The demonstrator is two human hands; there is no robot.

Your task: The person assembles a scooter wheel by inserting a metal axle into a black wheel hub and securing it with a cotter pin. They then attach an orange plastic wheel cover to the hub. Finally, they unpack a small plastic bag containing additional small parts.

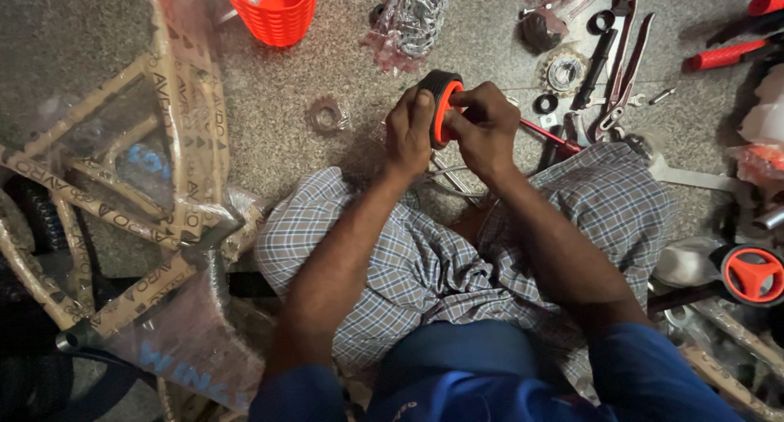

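Head view: a small wheel (442, 104), black-tyred with an orange hub, is held edge-on above the speckled floor (269, 104), just in front of the person's knees. It is clasped from both sides. The left hand (410, 131) is closed on the black tyre side, its fingers wrapped over the rim. The right hand (483, 128) is closed against the orange hub face, with its fingertips pressed at the centre. The wheel's axle line runs roughly left to right between the two palms, so neither hand is nearer; the wheel is touched by both at once.

One more wheel of the same kind (751, 273) is seen lying flat at the right edge, well apart from the hands, making two in all. One orange basket (273, 10) stands at the top, and two red handlebar grips (735, 30) lie at the upper right. One toothed sprocket (564, 72) rests among dark metal tools (612, 55) beyond the right hand. One wrapped bicycle frame (131, 210) occupies the left side.
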